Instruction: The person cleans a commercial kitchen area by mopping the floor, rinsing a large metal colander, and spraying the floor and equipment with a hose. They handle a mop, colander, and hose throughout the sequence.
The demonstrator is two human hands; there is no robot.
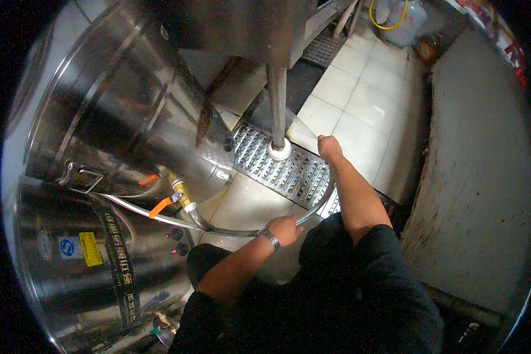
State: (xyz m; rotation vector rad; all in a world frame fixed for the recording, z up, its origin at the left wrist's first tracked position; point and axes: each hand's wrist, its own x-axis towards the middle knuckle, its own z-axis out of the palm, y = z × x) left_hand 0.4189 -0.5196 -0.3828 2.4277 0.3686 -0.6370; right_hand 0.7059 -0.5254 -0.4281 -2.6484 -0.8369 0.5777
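Note:
A grey hose (241, 232) curves from the steel vats on the left past both hands. My left hand (284, 230), with a metal watch band at the wrist, is closed around it low in the middle. Further up and to the right, my right hand (329, 148) grips the hose's end, and a thin jet of water runs from there up and left over the floor. Below the jet lies a slotted metal drain grate (301, 177), with a steel equipment leg (278, 106) standing on it in a white round foot.
Two large stainless steel vats (115, 110) fill the left side. A brass valve (182, 193) with an orange lever (160, 207) juts from one. White floor tiles (358, 110) stretch ahead to a gas cylinder (400, 26) with a yellow hose. A grey panel (473, 155) stands at the right.

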